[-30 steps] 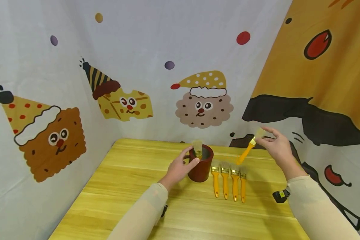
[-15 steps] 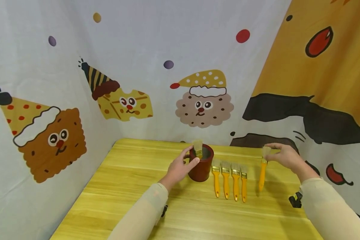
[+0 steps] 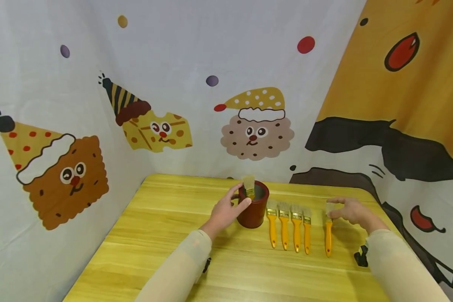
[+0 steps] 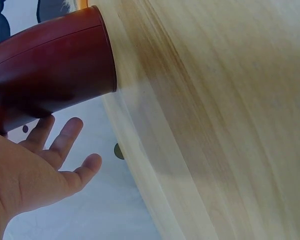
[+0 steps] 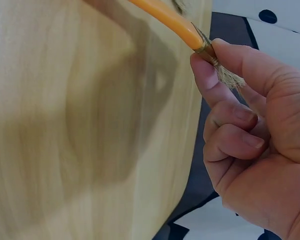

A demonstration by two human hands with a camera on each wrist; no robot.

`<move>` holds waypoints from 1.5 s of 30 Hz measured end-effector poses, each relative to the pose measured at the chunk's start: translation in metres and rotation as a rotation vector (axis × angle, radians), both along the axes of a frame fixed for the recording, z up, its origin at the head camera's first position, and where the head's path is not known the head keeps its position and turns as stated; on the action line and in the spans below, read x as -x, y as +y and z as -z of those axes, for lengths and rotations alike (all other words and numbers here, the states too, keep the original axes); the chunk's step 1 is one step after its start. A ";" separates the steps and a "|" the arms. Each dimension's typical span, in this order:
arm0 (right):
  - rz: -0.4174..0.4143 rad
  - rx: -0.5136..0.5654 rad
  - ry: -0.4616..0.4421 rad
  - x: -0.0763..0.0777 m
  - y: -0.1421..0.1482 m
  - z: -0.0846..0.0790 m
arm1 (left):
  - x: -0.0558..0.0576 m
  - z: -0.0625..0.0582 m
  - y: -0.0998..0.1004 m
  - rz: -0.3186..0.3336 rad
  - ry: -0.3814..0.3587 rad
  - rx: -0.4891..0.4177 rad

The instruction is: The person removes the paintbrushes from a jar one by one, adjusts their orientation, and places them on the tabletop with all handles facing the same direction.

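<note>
In the head view my left hand (image 3: 226, 212) holds a dark red mug (image 3: 251, 216) at its upper left side, thumb at the front of the rim. Its other fingers spread beside the mug (image 4: 55, 65) in the left wrist view. One paintbrush (image 3: 249, 188) stands in the mug, bristles up. On the right, my right hand (image 3: 352, 214) pinches another paintbrush (image 3: 328, 239) between thumb and forefinger at the metal band and bristles. Its orange handle points toward me, low over the table. In the right wrist view the remaining fingers of the right hand (image 5: 255, 130) are curled.
Several orange-handled paintbrushes (image 3: 297, 235) lie side by side right of the mug, bristles away from me. They rest on a light wooden table (image 3: 136, 251). A white cloth (image 3: 166, 50) with cartoon prints hangs behind and on both sides.
My right hand has carried its paintbrush right and down toward the table, and the brush has swung from slanted to nearly in line with the row. The left hand and mug have stayed put.
</note>
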State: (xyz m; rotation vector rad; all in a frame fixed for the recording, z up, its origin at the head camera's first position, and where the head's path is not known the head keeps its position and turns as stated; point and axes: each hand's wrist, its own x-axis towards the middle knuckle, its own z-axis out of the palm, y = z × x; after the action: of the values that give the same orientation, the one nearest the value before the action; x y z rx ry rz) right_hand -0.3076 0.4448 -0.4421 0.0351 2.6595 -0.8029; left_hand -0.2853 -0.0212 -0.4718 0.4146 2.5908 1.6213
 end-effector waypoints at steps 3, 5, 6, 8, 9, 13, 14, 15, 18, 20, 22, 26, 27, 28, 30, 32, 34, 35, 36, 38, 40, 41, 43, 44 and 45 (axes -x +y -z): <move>-0.004 0.020 -0.010 0.001 -0.001 0.007 | 0.001 0.000 0.000 0.003 0.004 0.001; 0.004 0.020 -0.008 0.002 -0.002 0.010 | 0.001 0.000 0.000 0.005 0.006 0.003; 0.002 0.016 -0.002 0.002 -0.002 0.011 | 0.001 0.000 0.000 0.004 0.005 0.004; 0.005 0.012 0.007 0.001 -0.004 0.012 | 0.001 -0.001 0.000 0.001 0.000 0.007; 0.003 0.013 0.012 0.001 -0.004 0.013 | 0.001 -0.001 0.000 0.002 -0.001 0.007; -0.004 -0.006 0.036 -0.001 -0.006 0.015 | 0.001 0.000 0.000 0.003 -0.011 0.004; -0.006 -0.014 0.044 -0.001 -0.007 0.016 | 0.001 0.000 0.000 0.005 -0.011 0.002; -0.014 -0.027 0.053 -0.001 -0.008 0.017 | 0.002 0.000 0.000 0.006 -0.012 0.000; -0.032 -0.055 0.075 -0.002 -0.010 0.019 | 0.002 0.000 0.001 0.004 -0.015 -0.002; -0.045 -0.055 0.080 -0.003 -0.012 0.021 | 0.002 -0.001 0.001 0.005 -0.013 -0.006; -0.046 -0.041 0.075 -0.004 -0.013 0.022 | 0.001 -0.002 0.001 0.005 -0.012 -0.011; -0.042 -0.023 0.055 -0.003 -0.016 0.022 | 0.000 -0.003 0.002 0.005 -0.017 -0.013; -0.042 -0.023 0.050 -0.003 -0.017 0.022 | 0.000 -0.003 0.002 0.004 -0.019 -0.012; -0.040 -0.023 0.045 -0.002 -0.017 0.022 | 0.000 -0.003 0.002 0.003 -0.021 -0.011; -0.029 -0.024 0.031 0.000 -0.019 0.022 | 0.000 -0.003 0.001 0.000 -0.025 -0.008; -0.021 -0.025 0.021 0.001 -0.020 0.022 | 0.000 -0.003 0.001 0.000 -0.025 -0.008; -0.014 -0.021 0.014 0.002 -0.021 0.022 | 0.000 -0.003 0.001 -0.001 -0.024 -0.007; -0.013 -0.019 0.013 0.002 -0.022 0.023 | 0.000 -0.003 0.001 -0.001 -0.024 -0.005; -0.017 -0.019 0.017 0.002 -0.023 0.023 | 0.000 -0.003 0.001 -0.001 -0.024 -0.004; -0.026 -0.014 0.026 0.003 -0.024 0.025 | 0.000 -0.002 0.001 -0.003 -0.024 -0.002; -0.037 -0.013 0.041 0.003 -0.026 0.028 | 0.000 -0.002 0.000 -0.004 -0.024 -0.001; -0.039 -0.014 0.049 0.003 -0.026 0.029 | 0.000 -0.001 0.001 -0.005 -0.024 0.001; -0.044 -0.017 0.059 0.003 -0.027 0.031 | 0.000 0.000 0.001 -0.006 -0.023 0.004; -0.043 -0.019 0.061 0.004 -0.028 0.031 | 0.000 0.000 0.001 -0.005 -0.023 0.005; -0.041 -0.022 0.064 0.004 -0.028 0.032 | 0.001 0.001 0.001 -0.006 -0.023 0.007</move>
State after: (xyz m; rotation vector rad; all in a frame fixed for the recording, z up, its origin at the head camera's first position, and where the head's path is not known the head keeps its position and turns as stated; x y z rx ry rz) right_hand -0.3119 0.4170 -0.4745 -0.0406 2.7196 -0.7742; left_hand -0.2859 -0.0197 -0.4724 0.3862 2.5826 1.6092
